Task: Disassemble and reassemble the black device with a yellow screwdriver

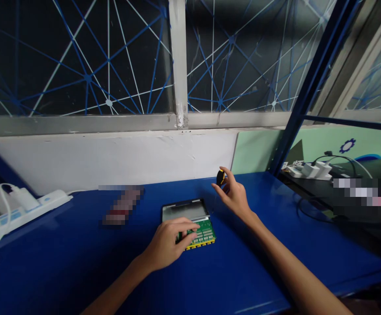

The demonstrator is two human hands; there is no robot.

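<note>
A green circuit board (205, 228) lies on the blue table, with a yellow toothed strip along its near edge. Joined at its far side is a dark-framed panel with a grey screen-like face (185, 211). My left hand (169, 240) rests over the board's left part and hides it. Its thumb and fingers are curved, with a gap between the tips, and nothing shows between them. Up and to the right, my right hand (234, 194) pinches the black-and-yellow handle of a small screwdriver (220, 177), held upright above the table. Its shaft is too faint to follow.
A white power strip (29, 212) with a plugged-in adapter sits at the table's left. A pixelated reddish object (124, 205) lies beyond my left hand. Chargers (315, 169) and cables crowd a dark surface at right, past a blue post (295, 118). Windows stand behind.
</note>
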